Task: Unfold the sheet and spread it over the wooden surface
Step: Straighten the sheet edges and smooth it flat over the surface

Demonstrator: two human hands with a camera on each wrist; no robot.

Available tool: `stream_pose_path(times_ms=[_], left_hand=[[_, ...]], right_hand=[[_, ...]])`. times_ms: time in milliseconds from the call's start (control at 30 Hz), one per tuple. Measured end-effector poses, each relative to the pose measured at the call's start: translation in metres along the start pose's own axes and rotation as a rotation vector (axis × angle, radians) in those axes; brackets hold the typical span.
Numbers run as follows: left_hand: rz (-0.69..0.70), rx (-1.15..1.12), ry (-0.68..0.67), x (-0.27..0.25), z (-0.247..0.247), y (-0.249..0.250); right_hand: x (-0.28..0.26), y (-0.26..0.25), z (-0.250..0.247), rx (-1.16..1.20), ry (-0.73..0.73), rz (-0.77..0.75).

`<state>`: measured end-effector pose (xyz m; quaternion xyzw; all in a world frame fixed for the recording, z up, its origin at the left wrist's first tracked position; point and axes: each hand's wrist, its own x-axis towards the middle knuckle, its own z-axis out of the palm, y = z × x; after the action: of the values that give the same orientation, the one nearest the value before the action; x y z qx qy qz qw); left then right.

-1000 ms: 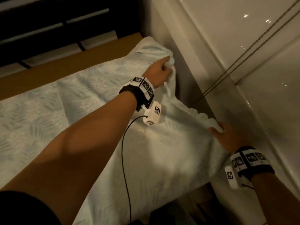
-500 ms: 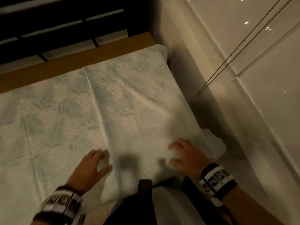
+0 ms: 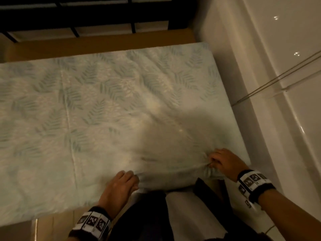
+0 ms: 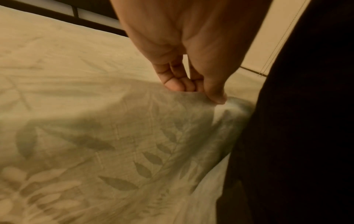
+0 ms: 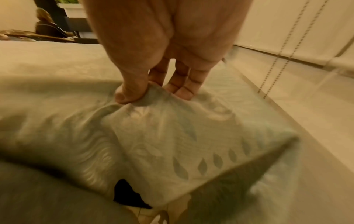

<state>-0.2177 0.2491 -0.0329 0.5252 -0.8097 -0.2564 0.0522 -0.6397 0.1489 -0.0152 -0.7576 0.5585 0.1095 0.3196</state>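
Sheet (image 3: 107,108), pale with a leaf print, lay spread flat over the wooden surface (image 3: 97,45); a bare strip of wood showed only along the far edge, beyond the cloth. A long crease ran front to back on the left part of the sheet. Near edge hung over the front, against the person's dark clothing (image 3: 144,214).

Left hand (image 3: 119,186) was at the near edge, about mid-frame. In the left wrist view, fingers (image 4: 173,84) were held together and bent down onto the cloth, thumb beside them, with a small ridge of fabric raised at the tips. It appeared to pinch the sheet; blur made the grip uncertain.

Right hand (image 3: 225,162) was at the near right corner of the sheet. In the right wrist view, thumb and fingers (image 5: 184,91) were clamped on a bunched fold, and wrinkles fanned out from the grip. The corner below hung past the edge.

Both wrists carried bands (image 3: 253,184) with black-and-white markers. Glossy white wall (image 3: 281,49) with two thin cords stood just right of the sheet.
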Motion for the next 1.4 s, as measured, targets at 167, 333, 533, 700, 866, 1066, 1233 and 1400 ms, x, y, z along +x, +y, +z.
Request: stream_pose_path(times_ms=[167, 333, 533, 700, 866, 1066, 1233, 1400], left_hand=[[0.067, -0.083, -0.075, 0.009, -0.009, 0.01], [-0.04, -0.162, -0.071, 0.04, -0.039, -0.009], [-0.284, 0.098, 0.252, 0.166, -0.119, -0.104], [-0.696, 0.18, 0.1, 0.271, -0.17, -0.17], [-0.823, 0.135, -0.083, 0.327, -0.17, -0.184], [-0.822, 0.151, -0.006, 0.344, -0.168, -0.154], [-0.816, 0.131, -0.037, 0.35, -0.17, -0.146], [-0.666, 0.123, 0.044, 0.309, -0.171, -0.143]], right_hand=[[-0.014, 0.009, 0.001, -0.013, -0.11, 0.087], [0.02, -0.005, -0.044, 0.123, -0.125, 0.164], [0.164, 0.005, -0.13, -0.038, 0.3, 0.05], [0.298, -0.001, -0.194, -0.135, 0.307, 0.009], [0.363, 0.022, -0.234, -0.27, 0.222, 0.022], [0.362, 0.066, -0.25, -0.172, 0.219, 0.022], [0.352, 0.07, -0.25, -0.163, 0.219, 0.036], [0.306, 0.041, -0.229, -0.174, 0.315, 0.032]])
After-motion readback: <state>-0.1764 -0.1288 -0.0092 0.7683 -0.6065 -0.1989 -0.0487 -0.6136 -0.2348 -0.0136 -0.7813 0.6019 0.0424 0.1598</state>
